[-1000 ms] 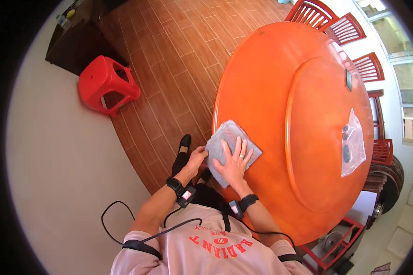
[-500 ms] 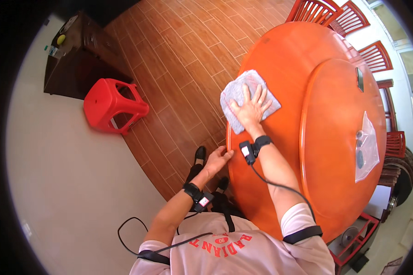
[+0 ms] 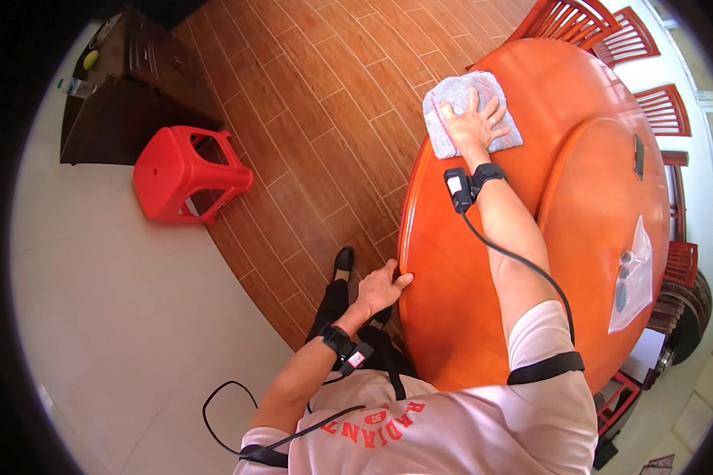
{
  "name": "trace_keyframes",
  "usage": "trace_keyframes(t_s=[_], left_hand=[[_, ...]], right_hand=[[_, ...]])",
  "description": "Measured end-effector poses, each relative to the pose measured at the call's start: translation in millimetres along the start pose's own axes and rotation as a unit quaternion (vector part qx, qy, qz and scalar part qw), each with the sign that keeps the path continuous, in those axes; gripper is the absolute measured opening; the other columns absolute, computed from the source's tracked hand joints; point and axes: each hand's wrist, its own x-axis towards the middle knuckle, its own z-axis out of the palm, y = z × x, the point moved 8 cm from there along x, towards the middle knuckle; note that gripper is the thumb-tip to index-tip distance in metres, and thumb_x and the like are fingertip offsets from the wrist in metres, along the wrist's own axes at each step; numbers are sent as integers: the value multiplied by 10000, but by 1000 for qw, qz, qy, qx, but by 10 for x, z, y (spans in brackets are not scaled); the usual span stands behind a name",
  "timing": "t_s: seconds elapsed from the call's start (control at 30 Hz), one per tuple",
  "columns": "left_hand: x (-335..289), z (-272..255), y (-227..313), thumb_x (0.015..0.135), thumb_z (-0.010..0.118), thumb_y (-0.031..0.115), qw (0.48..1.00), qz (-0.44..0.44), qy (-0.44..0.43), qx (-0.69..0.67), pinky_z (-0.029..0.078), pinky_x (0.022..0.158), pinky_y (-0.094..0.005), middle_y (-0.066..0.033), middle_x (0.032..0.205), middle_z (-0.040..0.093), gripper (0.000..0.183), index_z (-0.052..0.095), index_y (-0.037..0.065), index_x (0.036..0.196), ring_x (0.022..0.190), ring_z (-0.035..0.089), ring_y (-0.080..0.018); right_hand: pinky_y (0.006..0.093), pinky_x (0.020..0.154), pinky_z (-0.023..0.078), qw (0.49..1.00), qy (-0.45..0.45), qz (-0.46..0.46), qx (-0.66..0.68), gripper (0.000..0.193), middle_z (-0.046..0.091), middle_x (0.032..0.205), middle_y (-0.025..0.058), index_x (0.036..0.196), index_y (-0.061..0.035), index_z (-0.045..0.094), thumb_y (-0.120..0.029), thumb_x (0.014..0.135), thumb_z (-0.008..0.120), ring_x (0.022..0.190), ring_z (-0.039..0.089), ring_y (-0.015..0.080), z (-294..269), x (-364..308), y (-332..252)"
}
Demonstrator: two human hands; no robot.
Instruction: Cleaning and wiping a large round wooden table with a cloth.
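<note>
**Wiping stroke is reaching the far edge of the tabletop**

The left hand (image 3: 380, 289) is resting on the near rim of the round orange tabletop (image 3: 451, 317). Its fingers are lying close together along the rim, bracing there and pinching nothing. A black wrist unit with a small tag is sitting just behind this hand, and a black cable is running back from it toward the body.

Beyond the left fingers, the right arm is stretching fully across the tabletop. The right hand (image 3: 474, 123) is pressing flat on a pale grey cloth (image 3: 459, 99), fingers spread wide on top of it. The cloth is lying directly under these fingers and is showing past their tips, close to the far left rim of the tabletop.

Compared with one second earlier, the cloth and the right hand have been travelling from the near rim, just beside the left hand, out to the far edge. The judgement is that one outward pass along the left margin is nearly finishing; the raised inner disc is showing no cloth contact at this moment.

To the right of the right fingers, well apart, a clear flat plastic pouch (image 3: 632, 277) holding a few small dark items is lying on the inner disc. A small dark rectangular object (image 3: 638, 156) is lying farther along it. Any print is too small to tell.

To the left of both hands, a red plastic stool (image 3: 186, 170) is standing on the floor. Red chairs (image 3: 566, 20) are standing beyond the fingertips of the right hand.
</note>
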Motion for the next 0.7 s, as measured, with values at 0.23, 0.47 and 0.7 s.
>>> trace_keyframes(t_s=[0.23, 0.47, 0.7], left_hand=[[-210, 256, 5, 930, 469, 513, 1000, -23, 11, 16, 461, 865, -506, -194, 1103, 641, 489, 469, 98, 1188, 1059, 588, -388], [-421, 280, -44, 933, 454, 527, 998, -53, 29, 27, 459, 870, -506, -183, 1086, 652, 480, 471, 124, 1192, 1080, 586, -378], [-488, 416, -82, 917, 454, 562, 996, -18, 90, -10, 446, 906, -479, -222, 1142, 627, 567, 491, 111, 1259, 1110, 566, -393]], right_hand=[[689, 1066, -39, 1000, -23, -12, -9, 875, 65, 1552, 263, 1493, -243, 265, -663, 775, 538, 1437, -48, 427, 0, 56, 161], [682, 1076, 39, 990, 10, -131, -44, 740, 137, 1551, 220, 1441, -221, 383, -586, 819, 550, 1441, 47, 397, -159, -753, 241], [678, 1075, 69, 979, 61, -191, -35, 671, 196, 1527, 220, 1387, -220, 459, -543, 815, 593, 1422, 120, 404, -492, -2298, 641]])
